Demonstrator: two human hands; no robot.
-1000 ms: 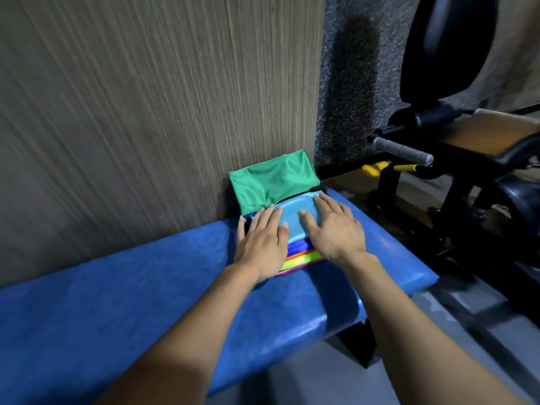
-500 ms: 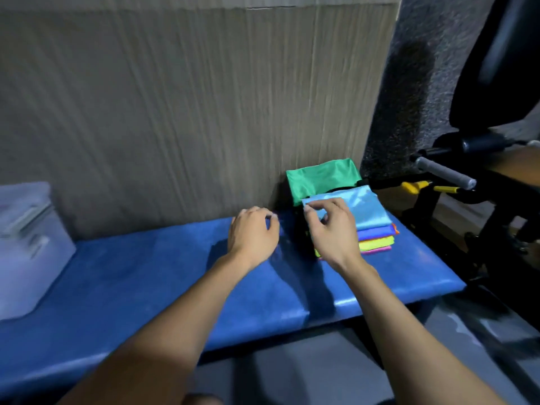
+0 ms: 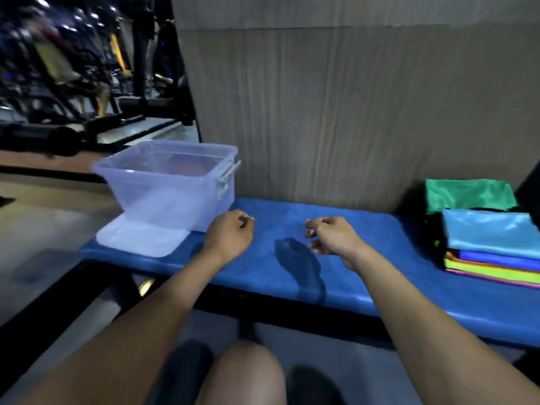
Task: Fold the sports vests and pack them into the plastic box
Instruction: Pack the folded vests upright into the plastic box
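Two hands hover over the blue padded bench (image 3: pixel 292 223), and neither holds anything. Our left hand (image 3: pixel 230 235) has its fingers curled loosely inward, empty; our right hand (image 3: pixel 333 235) is likewise loosely curled, empty, the fingertips pointing toward the left hand. The two are apart, with bare bench between them.

At ten o'clock from the left hand stands the clear plastic box (image 3: pixel 169 182), upright and without a cover, on what looks like its lid (image 3: pixel 140 238) lying flat on the bench end. We cannot tell whether anything lies inside.

At three o'clock from the right hand, well apart, sits the stack of folded vests (image 3: pixel 491 249), light blue on top, then blue, orange, yellow-green and pink edges. A green vest (image 3: pixel 467 195) lies just behind it against the wood-grain wall (image 3: pixel 336 112).
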